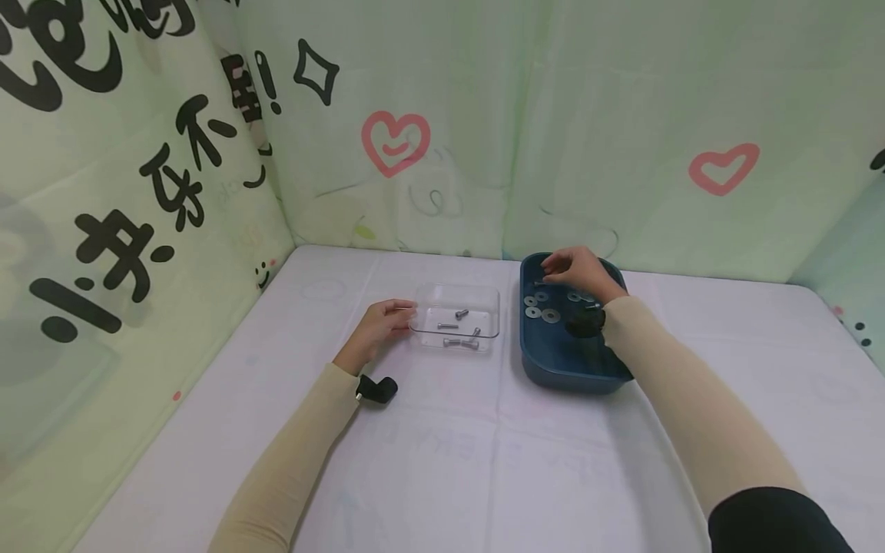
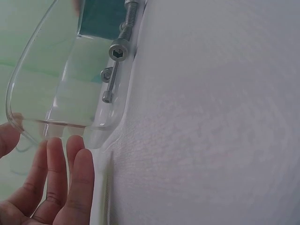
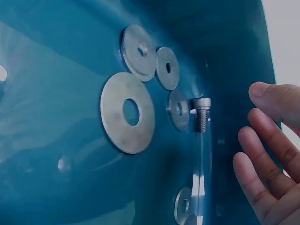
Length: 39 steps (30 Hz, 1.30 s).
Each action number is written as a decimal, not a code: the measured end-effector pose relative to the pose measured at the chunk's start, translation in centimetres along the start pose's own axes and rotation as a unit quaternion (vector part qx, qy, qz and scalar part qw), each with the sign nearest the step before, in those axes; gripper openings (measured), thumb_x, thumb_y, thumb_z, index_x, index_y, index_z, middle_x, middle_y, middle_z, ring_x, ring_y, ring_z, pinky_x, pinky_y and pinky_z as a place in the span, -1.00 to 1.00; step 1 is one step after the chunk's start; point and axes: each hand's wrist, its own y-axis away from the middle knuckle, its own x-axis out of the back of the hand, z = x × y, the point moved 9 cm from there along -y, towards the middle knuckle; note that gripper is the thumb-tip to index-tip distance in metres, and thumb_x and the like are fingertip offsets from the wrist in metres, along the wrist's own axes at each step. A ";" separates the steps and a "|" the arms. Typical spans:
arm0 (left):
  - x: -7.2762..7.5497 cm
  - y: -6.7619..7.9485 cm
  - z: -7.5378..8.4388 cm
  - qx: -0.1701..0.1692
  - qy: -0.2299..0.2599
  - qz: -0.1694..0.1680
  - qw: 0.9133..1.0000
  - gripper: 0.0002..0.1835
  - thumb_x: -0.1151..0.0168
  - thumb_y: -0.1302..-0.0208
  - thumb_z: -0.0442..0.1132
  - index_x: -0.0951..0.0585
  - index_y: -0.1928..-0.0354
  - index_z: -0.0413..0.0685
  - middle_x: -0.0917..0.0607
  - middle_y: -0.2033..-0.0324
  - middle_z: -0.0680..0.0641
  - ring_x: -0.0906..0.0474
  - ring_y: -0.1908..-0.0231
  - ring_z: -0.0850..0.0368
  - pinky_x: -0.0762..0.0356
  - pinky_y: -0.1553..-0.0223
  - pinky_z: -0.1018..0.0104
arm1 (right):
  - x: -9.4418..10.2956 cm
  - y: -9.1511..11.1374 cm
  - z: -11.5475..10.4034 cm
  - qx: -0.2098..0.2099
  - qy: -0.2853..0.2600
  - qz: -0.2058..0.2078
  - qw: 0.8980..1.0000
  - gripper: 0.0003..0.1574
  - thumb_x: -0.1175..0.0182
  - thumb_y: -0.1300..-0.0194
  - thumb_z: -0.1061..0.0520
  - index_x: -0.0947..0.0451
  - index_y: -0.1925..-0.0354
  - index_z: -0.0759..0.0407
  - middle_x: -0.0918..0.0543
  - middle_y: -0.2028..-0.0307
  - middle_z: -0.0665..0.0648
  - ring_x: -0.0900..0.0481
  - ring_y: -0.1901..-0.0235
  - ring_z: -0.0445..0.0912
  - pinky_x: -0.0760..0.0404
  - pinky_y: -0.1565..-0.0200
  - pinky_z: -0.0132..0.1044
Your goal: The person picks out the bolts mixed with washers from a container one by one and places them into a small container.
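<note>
A clear plastic box (image 1: pixel 489 309) holds several socket-head bolts (image 1: pixel 448 326). At its left end my left hand (image 1: pixel 383 329) touches the wall with extended fingers, the thumb beside the rim in the left wrist view. My right hand (image 1: pixel 579 270) is lowered into the far part of a blue bin (image 1: pixel 567 369), its fingers loosely bent and apart from the thumb, holding nothing. Just off those fingertips, a socket-head bolt (image 3: pixel 201 115) stands out against the bin's wall in the right wrist view. Flat washers (image 3: pixel 127 113) of different sizes lie near this bolt.
The box and bin stand side by side on a white-covered table (image 1: pixel 429 461), a narrow gap between them. Behind them hangs a pale green curtain (image 1: pixel 470 192) with printed hearts, and another stretch of it borders the left side.
</note>
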 end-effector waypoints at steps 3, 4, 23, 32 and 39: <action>0.0 0.0 0.0 0.002 -0.003 0.000 1.000 -0.60 -0.11 -0.34 -0.24 -0.47 -0.17 -0.24 -0.52 -0.12 -0.23 -0.52 0.19 0.20 -0.59 0.03 0.35 | -0.2 -0.2 0.5 -0.004 0.003 0.005 1.000 -0.59 -0.17 -0.26 0.27 -0.48 -0.08 0.40 -0.58 0.01 0.42 -0.56 0.00 0.22 -0.51 -0.12 0.08; -0.1 0.0 0.0 0.004 -0.004 0.001 1.000 -0.60 -0.11 -0.34 -0.24 -0.47 -0.17 -0.23 -0.53 -0.12 -0.23 -0.52 0.19 0.20 -0.59 0.03 0.35 | -0.2 -0.2 0.5 -0.006 0.004 0.007 1.000 -0.59 -0.17 -0.26 0.28 -0.48 -0.08 0.40 -0.58 0.00 0.42 -0.55 0.00 0.22 -0.51 -0.12 0.08; -0.1 0.0 -0.1 0.011 0.004 0.006 1.000 -0.61 -0.11 -0.34 -0.25 -0.47 -0.16 -0.23 -0.55 -0.09 -0.23 -0.53 0.21 0.22 -0.61 0.10 0.41 | -1.4 -0.5 1.5 -0.025 0.035 0.003 0.999 -0.57 -0.17 -0.24 0.26 -0.48 -0.07 0.40 -0.56 -0.01 0.43 -0.52 0.00 0.22 -0.52 -0.10 0.10; -0.1 0.2 0.2 0.005 0.016 0.004 1.000 -0.62 -0.11 -0.34 -0.28 -0.47 -0.16 -0.27 -0.55 -0.05 -0.23 -0.52 0.25 0.24 -0.61 0.11 0.40 | -1.7 -0.6 2.1 -0.032 0.038 -0.002 0.999 -0.59 -0.17 -0.24 0.28 -0.49 -0.06 0.41 -0.56 -0.01 0.43 -0.52 -0.02 0.22 -0.49 -0.14 0.10; -0.1 0.2 0.0 0.010 0.012 0.006 1.000 -0.62 -0.10 -0.35 -0.26 -0.48 -0.16 -0.24 -0.56 -0.04 -0.19 -0.51 0.25 0.23 -0.61 0.10 0.40 | -1.8 -0.5 1.9 -0.033 0.034 0.004 0.999 -0.63 -0.15 -0.25 0.30 -0.52 -0.02 0.42 -0.57 0.01 0.44 -0.53 0.02 0.23 -0.50 -0.12 0.11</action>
